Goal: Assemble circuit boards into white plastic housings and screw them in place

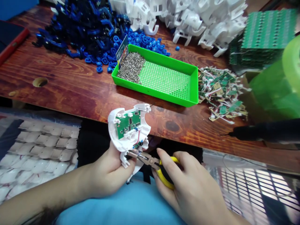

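Observation:
My left hand (112,172) is closed around the lower end of a white plastic housing (113,131), held tilted in front of the table edge. Inside the housing sits a green circuit board (124,125), and a red wire runs below it. My right hand (185,181) grips the yellow-handled pliers (150,160). Their jaws reach into the lower part of the housing, beside my left thumb. What the jaw tips touch is too small to make out.
A green tray (154,90) with small screws (131,67) stands on the wooden table (70,90). Behind lie blue parts (91,28) and white housings (192,22). Small wired boards (225,90) and stacked circuit boards (267,31) are right, near a dark pointed tool (262,132). White parts (44,140) fill the lower left.

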Action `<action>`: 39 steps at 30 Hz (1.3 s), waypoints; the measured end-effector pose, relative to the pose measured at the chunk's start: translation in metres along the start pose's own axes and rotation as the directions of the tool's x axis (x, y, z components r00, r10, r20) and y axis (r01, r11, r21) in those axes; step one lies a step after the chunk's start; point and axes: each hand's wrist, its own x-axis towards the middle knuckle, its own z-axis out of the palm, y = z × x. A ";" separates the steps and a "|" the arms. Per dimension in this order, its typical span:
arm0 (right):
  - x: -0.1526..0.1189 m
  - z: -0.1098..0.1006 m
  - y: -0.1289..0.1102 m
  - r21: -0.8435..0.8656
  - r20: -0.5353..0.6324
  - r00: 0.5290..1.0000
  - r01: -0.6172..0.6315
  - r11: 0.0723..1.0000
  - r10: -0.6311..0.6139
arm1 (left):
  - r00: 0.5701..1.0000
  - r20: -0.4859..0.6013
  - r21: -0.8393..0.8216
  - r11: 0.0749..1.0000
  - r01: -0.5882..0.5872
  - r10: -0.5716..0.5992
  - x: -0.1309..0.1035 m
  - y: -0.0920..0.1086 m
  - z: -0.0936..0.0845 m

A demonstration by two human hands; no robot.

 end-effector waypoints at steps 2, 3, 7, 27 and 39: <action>0.001 -0.001 0.001 0.022 -0.005 1.000 0.002 1.000 -0.002 | 1.000 0.003 0.005 1.000 -0.016 0.016 -0.001 0.002 -0.001; 0.001 -0.001 0.001 0.036 -0.010 1.000 0.003 0.999 -0.003 | 1.000 0.002 -0.010 1.000 -0.017 0.017 -0.001 0.002 -0.001; 0.003 0.005 0.001 0.094 -0.037 0.999 0.006 0.996 -0.003 | 0.998 -0.014 -0.183 0.982 0.053 -0.056 -0.005 0.001 0.001; -0.001 0.013 0.004 0.182 -0.094 0.994 -0.033 0.983 0.051 | 0.987 -0.064 -0.310 0.943 0.124 -0.150 -0.002 0.004 0.001; 0.000 0.012 0.007 0.171 -0.029 1.000 -0.004 0.985 0.009 | 0.998 0.014 -0.056 0.997 0.055 -0.054 -0.003 0.004 -0.002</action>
